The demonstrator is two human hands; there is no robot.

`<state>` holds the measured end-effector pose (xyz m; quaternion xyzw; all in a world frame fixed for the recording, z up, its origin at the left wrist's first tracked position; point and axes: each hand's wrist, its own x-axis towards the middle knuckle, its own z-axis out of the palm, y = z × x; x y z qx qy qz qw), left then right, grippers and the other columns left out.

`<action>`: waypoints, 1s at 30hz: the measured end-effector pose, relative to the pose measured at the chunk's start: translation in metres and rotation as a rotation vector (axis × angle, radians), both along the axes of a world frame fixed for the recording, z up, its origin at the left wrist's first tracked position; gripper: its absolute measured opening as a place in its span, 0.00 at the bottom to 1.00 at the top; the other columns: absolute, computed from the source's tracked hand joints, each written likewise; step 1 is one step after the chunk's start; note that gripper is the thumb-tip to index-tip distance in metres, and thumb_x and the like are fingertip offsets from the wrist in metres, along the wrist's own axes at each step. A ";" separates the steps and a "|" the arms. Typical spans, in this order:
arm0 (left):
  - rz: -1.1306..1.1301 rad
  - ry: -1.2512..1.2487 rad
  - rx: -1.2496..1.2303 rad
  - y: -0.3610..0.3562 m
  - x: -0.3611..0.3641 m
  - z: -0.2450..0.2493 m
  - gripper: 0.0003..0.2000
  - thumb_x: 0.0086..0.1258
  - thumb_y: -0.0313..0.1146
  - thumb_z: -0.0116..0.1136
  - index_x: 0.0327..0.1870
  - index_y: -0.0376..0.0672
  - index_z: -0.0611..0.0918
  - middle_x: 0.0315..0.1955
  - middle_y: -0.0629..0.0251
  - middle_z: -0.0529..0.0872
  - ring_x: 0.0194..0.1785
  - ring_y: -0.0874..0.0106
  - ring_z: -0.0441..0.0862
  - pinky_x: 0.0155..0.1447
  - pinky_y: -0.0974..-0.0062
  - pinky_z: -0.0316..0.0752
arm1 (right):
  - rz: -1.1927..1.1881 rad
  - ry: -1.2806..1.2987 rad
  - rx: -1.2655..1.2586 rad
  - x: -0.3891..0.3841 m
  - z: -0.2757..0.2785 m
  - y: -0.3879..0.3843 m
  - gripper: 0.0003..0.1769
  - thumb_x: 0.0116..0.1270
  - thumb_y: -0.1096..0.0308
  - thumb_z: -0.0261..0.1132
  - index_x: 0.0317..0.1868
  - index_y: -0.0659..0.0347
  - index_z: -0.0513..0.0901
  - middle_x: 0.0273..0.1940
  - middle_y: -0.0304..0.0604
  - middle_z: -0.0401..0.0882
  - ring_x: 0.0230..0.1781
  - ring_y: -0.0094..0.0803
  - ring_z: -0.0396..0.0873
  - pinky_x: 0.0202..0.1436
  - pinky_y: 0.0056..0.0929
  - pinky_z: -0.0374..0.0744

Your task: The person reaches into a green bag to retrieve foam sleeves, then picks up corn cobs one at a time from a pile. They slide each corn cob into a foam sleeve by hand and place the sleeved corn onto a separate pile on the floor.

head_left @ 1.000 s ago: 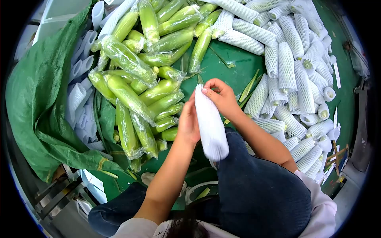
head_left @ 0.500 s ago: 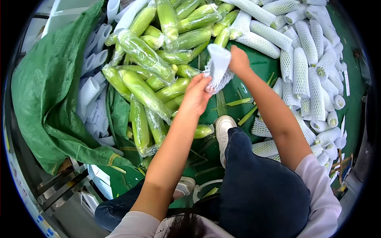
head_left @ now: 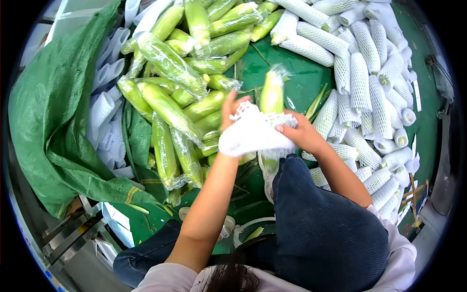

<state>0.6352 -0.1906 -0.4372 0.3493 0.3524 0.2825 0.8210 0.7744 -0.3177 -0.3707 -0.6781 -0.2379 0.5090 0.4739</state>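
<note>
A plastic-wrapped green corn cob (head_left: pixel 271 96) stands up between my hands, its lower part behind a white foam net (head_left: pixel 255 136). The net is bunched around the cob and blurred. My left hand (head_left: pixel 232 113) is at the net's left side, its fingertips pointing up and partly hidden by the net. On the right, my right hand (head_left: pixel 302 131) pinches the net's edge with thumb and fingers. Wrapped corn cobs (head_left: pixel 170 104) are heaped to the left, and netted cobs (head_left: pixel 360 82) are piled to the right.
A green woven sack (head_left: pixel 58 121) holding white foam nets (head_left: pixel 104 117) lies open at the left. Loose leaves (head_left: pixel 317 102) lie on the green floor (head_left: pixel 301 73). My legs and shoes are below my hands.
A wrapped cob now stands between my hands with the net around it. Both hands have moved lower, and the net has spread out wider. The view has shifted slightly.
</note>
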 end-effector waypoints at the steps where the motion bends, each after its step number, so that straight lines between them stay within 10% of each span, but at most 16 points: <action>1: -0.160 -0.063 -0.160 -0.013 0.000 0.010 0.22 0.77 0.40 0.46 0.70 0.50 0.66 0.58 0.62 0.78 0.58 0.67 0.76 0.58 0.64 0.75 | 0.063 0.052 0.066 -0.003 0.002 -0.009 0.18 0.65 0.63 0.69 0.51 0.65 0.82 0.41 0.44 0.86 0.39 0.31 0.83 0.43 0.30 0.80; 3: -0.249 -0.367 -0.754 -0.044 0.000 0.027 0.26 0.78 0.51 0.41 0.71 0.48 0.66 0.63 0.61 0.76 0.63 0.64 0.74 0.62 0.61 0.74 | 0.257 -0.628 -0.028 0.006 0.023 -0.010 0.16 0.66 0.60 0.66 0.46 0.64 0.84 0.38 0.48 0.86 0.36 0.40 0.83 0.40 0.35 0.79; 5: -0.210 -0.143 -0.558 -0.080 0.004 0.015 0.29 0.78 0.57 0.36 0.70 0.46 0.67 0.61 0.60 0.77 0.57 0.63 0.78 0.58 0.62 0.76 | 0.201 -1.054 0.035 0.024 0.024 -0.008 0.17 0.65 0.56 0.65 0.38 0.64 0.85 0.34 0.56 0.83 0.33 0.54 0.81 0.37 0.43 0.78; 9: -0.558 -0.319 -0.503 -0.108 0.008 0.016 0.31 0.78 0.59 0.31 0.68 0.42 0.68 0.59 0.57 0.79 0.54 0.60 0.82 0.58 0.63 0.78 | 0.138 -0.930 -0.206 0.073 0.010 -0.003 0.18 0.63 0.54 0.65 0.37 0.64 0.85 0.35 0.58 0.83 0.35 0.54 0.82 0.39 0.45 0.79; 13: -0.067 -0.124 -0.630 -0.131 0.012 0.032 0.27 0.80 0.53 0.34 0.66 0.41 0.70 0.58 0.58 0.80 0.58 0.62 0.79 0.62 0.61 0.73 | 0.240 -0.548 -0.244 0.051 -0.071 -0.080 0.18 0.61 0.60 0.64 0.45 0.64 0.84 0.41 0.62 0.84 0.42 0.52 0.84 0.48 0.42 0.79; 19: -0.620 0.048 -0.699 -0.157 -0.025 0.034 0.27 0.78 0.51 0.42 0.69 0.41 0.67 0.63 0.58 0.76 0.64 0.62 0.75 0.69 0.62 0.67 | -0.150 -0.245 -0.504 -0.007 -0.030 -0.166 0.18 0.60 0.62 0.67 0.49 0.58 0.85 0.45 0.54 0.84 0.46 0.45 0.82 0.52 0.35 0.77; 22: -0.514 0.121 -0.514 -0.149 0.010 0.056 0.26 0.79 0.49 0.43 0.68 0.39 0.68 0.61 0.58 0.77 0.62 0.66 0.76 0.67 0.65 0.69 | -0.379 -0.886 -0.029 -0.005 -0.002 -0.160 0.24 0.64 0.60 0.66 0.58 0.62 0.78 0.55 0.51 0.80 0.54 0.43 0.78 0.60 0.36 0.73; 27: -0.598 0.125 0.125 -0.142 0.052 0.062 0.16 0.75 0.38 0.57 0.57 0.38 0.78 0.45 0.68 0.84 0.44 0.80 0.79 0.49 0.78 0.75 | -0.807 0.239 0.016 -0.003 0.011 -0.130 0.32 0.69 0.49 0.64 0.63 0.65 0.70 0.57 0.48 0.77 0.58 0.38 0.75 0.62 0.37 0.73; 30: -0.706 0.193 0.001 -0.163 0.025 0.062 0.11 0.70 0.34 0.62 0.48 0.39 0.82 0.32 0.74 0.83 0.32 0.84 0.77 0.36 0.82 0.73 | -0.903 0.731 0.169 -0.003 0.006 -0.150 0.30 0.70 0.46 0.61 0.59 0.63 0.75 0.51 0.50 0.81 0.51 0.39 0.81 0.58 0.40 0.78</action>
